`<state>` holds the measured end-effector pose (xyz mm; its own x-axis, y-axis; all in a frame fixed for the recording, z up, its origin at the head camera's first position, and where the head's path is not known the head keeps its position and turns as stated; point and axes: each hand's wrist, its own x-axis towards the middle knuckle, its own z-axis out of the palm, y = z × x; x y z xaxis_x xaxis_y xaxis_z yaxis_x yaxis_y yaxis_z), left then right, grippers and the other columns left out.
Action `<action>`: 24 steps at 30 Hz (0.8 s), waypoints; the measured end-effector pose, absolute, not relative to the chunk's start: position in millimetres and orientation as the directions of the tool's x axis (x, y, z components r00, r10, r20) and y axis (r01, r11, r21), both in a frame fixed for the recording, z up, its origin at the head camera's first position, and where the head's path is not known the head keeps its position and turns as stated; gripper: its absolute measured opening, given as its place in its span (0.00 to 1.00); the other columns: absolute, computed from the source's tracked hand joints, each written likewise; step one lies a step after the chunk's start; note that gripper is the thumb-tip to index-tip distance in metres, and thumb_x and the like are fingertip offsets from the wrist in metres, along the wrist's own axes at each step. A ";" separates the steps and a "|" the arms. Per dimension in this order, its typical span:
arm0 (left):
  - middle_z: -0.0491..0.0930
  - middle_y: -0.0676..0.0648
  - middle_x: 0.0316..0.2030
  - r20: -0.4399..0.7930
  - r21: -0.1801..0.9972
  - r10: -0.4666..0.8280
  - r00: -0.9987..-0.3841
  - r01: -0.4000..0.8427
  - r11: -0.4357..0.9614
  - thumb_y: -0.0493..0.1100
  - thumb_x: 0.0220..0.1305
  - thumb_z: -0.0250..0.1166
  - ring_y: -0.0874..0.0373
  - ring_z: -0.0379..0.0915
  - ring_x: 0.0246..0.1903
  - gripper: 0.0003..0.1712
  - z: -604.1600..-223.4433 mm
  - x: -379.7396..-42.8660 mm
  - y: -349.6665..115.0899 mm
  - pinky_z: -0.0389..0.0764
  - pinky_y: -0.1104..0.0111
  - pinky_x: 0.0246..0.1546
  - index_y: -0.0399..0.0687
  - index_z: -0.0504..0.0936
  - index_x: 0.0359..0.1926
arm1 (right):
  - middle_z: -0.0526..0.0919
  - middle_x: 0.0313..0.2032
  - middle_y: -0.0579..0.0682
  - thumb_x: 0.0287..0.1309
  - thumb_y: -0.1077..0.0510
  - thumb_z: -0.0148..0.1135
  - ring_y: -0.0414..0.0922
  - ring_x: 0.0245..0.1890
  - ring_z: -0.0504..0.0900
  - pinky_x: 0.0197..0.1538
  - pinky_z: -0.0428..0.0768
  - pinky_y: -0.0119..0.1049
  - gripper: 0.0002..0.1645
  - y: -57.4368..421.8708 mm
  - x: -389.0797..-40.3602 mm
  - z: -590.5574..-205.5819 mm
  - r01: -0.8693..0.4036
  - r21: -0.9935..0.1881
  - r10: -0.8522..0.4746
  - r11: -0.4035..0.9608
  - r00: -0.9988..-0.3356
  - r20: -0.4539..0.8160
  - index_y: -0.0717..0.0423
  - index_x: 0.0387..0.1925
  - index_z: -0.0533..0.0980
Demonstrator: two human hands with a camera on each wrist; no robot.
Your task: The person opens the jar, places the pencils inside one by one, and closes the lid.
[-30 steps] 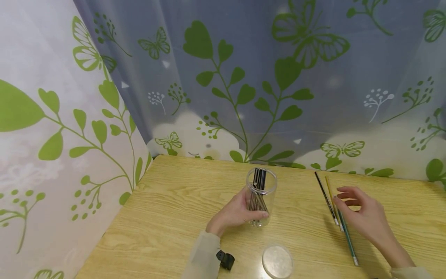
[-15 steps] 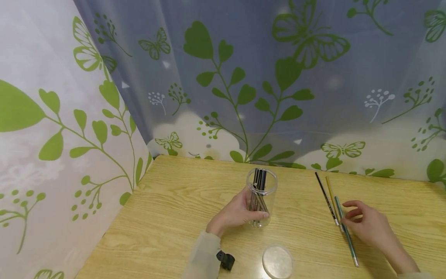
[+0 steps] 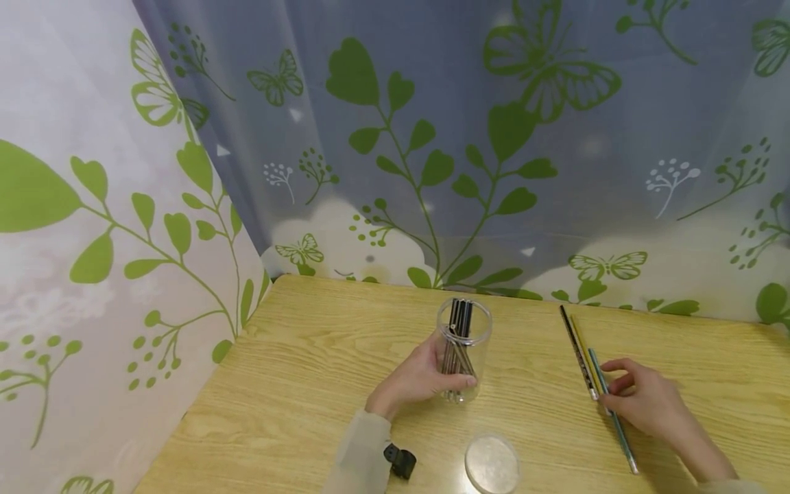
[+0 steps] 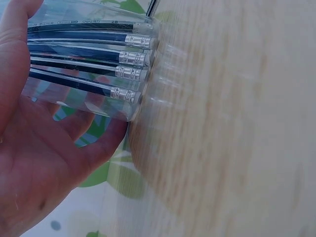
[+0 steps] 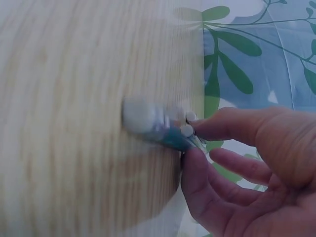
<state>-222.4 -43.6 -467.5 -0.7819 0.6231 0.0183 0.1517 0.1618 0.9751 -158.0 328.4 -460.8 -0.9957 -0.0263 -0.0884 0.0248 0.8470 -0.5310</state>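
Observation:
On the table, a clear cylindrical jar stands upright, and my left hand grips it from the left side. Inside are several dark pencils; the left wrist view shows their silver ferrules and eraser ends at the jar's bottom. To the right, a black pencil, a yellow pencil and a green pencil lie close together. My right hand pinches these pencils between thumb and index finger. In the right wrist view the green pencil's end is blurred.
A round clear lid lies near the front of the wooden table. Beside my left sleeve is a small black device. Patterned curtains hang behind the table and along its left.
My right hand has come lower along the green pencil and pinches the group. The three loose pencils have drawn closer together. My left hand and the jar have stayed put.

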 end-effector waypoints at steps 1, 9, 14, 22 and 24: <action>0.83 0.42 0.59 0.020 0.975 0.625 -0.780 0.154 0.161 0.43 0.61 0.75 0.64 0.80 0.55 0.50 -467.6 -222.4 -43.7 0.68 0.54 0.71 0.75 0.58 0.76 | 0.87 0.36 0.51 0.56 0.55 0.73 0.45 0.33 0.86 0.30 0.76 0.34 0.33 327.6 -158.2 -461.1 0.022 -0.526 -0.027 0.850 -0.996 -0.086 0.68 0.58 0.73; 0.82 0.42 0.61 0.022 0.974 0.624 -0.781 0.156 0.161 0.43 0.61 0.76 0.59 0.79 0.58 0.50 -468.4 -223.1 -44.0 0.67 0.54 0.72 0.75 0.58 0.76 | 0.85 0.31 0.48 0.56 0.56 0.72 0.41 0.21 0.81 0.24 0.77 0.34 0.34 323.5 -158.7 -463.7 0.079 -0.547 0.004 0.833 -0.991 -0.137 0.71 0.59 0.71; 0.82 0.42 0.61 0.027 0.975 0.628 -0.777 0.158 0.154 0.43 0.61 0.75 0.57 0.79 0.59 0.51 -468.6 -223.4 -43.7 0.67 0.56 0.72 0.74 0.57 0.77 | 0.86 0.33 0.53 0.58 0.54 0.72 0.42 0.22 0.82 0.26 0.79 0.37 0.34 323.6 -159.4 -461.7 0.155 -0.556 0.040 0.816 -0.976 -0.214 0.72 0.58 0.71; 0.84 0.41 0.57 0.028 0.977 0.632 -0.775 0.153 0.145 0.43 0.62 0.75 0.62 0.82 0.52 0.50 -469.6 -223.4 -43.5 0.69 0.58 0.70 0.74 0.57 0.77 | 0.87 0.36 0.59 0.58 0.51 0.73 0.48 0.33 0.85 0.31 0.80 0.41 0.30 324.5 -160.9 -460.8 0.149 -0.513 0.038 0.845 -0.975 -0.221 0.71 0.52 0.76; 0.84 0.40 0.57 0.029 0.978 0.634 -0.773 0.153 0.142 0.43 0.62 0.75 0.63 0.83 0.51 0.50 -469.8 -223.2 -43.4 0.69 0.58 0.70 0.74 0.57 0.77 | 0.88 0.35 0.59 0.58 0.52 0.72 0.48 0.33 0.85 0.31 0.80 0.41 0.28 324.1 -161.1 -461.2 0.132 -0.499 0.032 0.856 -0.978 -0.204 0.71 0.50 0.77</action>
<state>-223.2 -43.4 -469.8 -0.7732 0.6335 0.0292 0.1533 0.1420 0.9779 -161.1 324.1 -461.2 -0.9784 0.0316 -0.2042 0.1319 0.8563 -0.4994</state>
